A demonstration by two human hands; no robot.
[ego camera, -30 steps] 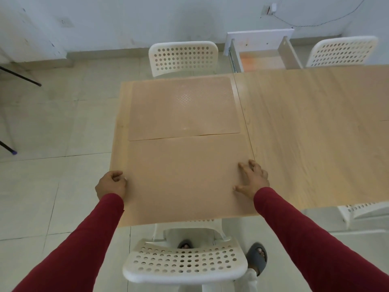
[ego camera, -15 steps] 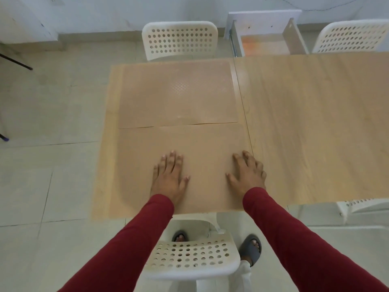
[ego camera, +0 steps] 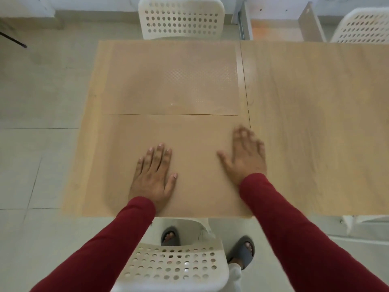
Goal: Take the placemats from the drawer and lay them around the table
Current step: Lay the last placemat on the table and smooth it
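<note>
Both hands (ego camera: 152,178) flat on placemat (ego camera: 195,165)

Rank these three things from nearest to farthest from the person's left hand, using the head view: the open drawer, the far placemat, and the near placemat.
1. Near placemat: directly under the left hand, which lies flat on it.
2. Far placemat: just beyond, on the table's far half.
3. Open drawer: past the table's far edge, up and to the right.

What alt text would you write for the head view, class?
Both hands, left hand and right hand, press flat on the near placemat on a wooden table. A second placemat lies beyond it; white chairs and an open drawer stand behind.
</note>
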